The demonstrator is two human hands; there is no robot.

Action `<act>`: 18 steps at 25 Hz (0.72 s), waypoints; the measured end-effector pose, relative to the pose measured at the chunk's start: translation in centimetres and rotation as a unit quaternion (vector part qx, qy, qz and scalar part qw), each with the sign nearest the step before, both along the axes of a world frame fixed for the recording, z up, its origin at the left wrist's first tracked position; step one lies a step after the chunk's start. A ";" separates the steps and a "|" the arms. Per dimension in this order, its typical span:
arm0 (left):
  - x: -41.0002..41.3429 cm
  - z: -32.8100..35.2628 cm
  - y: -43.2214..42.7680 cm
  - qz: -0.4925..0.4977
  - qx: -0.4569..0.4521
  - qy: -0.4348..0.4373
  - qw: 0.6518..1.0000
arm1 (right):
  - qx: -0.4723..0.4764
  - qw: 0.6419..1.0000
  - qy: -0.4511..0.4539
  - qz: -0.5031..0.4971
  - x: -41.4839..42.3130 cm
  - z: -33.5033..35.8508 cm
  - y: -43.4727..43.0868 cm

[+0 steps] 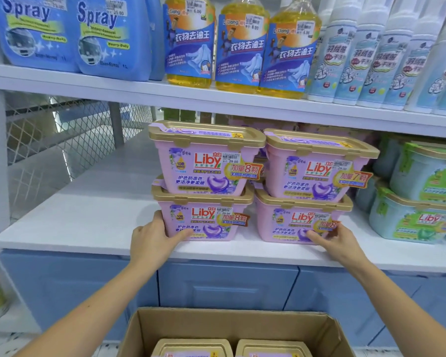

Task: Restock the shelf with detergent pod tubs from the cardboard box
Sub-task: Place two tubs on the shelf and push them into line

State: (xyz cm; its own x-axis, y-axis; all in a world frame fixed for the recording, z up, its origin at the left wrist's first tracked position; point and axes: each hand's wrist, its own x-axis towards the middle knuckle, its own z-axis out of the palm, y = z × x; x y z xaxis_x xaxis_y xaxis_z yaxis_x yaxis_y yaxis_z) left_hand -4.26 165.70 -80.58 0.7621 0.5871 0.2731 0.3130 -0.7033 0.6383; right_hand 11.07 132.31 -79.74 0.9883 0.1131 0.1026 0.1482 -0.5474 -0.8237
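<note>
Pink detergent pod tubs with gold lids stand in two stacks of two on the white shelf [88,222]. My left hand [152,235] grips the lower left corner of the bottom left tub [206,220], thumb across its front. My right hand [332,240] rests its fingers on the front of the bottom right tub [294,222]. The top left tub [206,158] and the top right tub [317,168] sit on these. Below, the open cardboard box [232,328] holds two more tubs, gold lids up [193,347].
Green-labelled tubs [417,215] crowd the shelf to the right. The shelf left of the stacks is bare, backed by wire mesh [70,135]. The upper shelf [216,99] carries blue spray jugs, yellow bottles and white bottles. Blue cabinet doors [227,287] are below.
</note>
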 end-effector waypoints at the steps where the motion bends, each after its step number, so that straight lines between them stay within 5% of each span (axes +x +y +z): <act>1: 0.0 -0.2 0.0 -0.002 -0.001 -0.014 1.000 | 0.004 1.000 -0.003 0.003 0.0 0.1 0.1; 18: -2.1 -0.4 19.3 -0.003 -0.115 -0.013 0.993 | -0.048 0.989 -0.123 0.069 -1.3 -0.9 18.2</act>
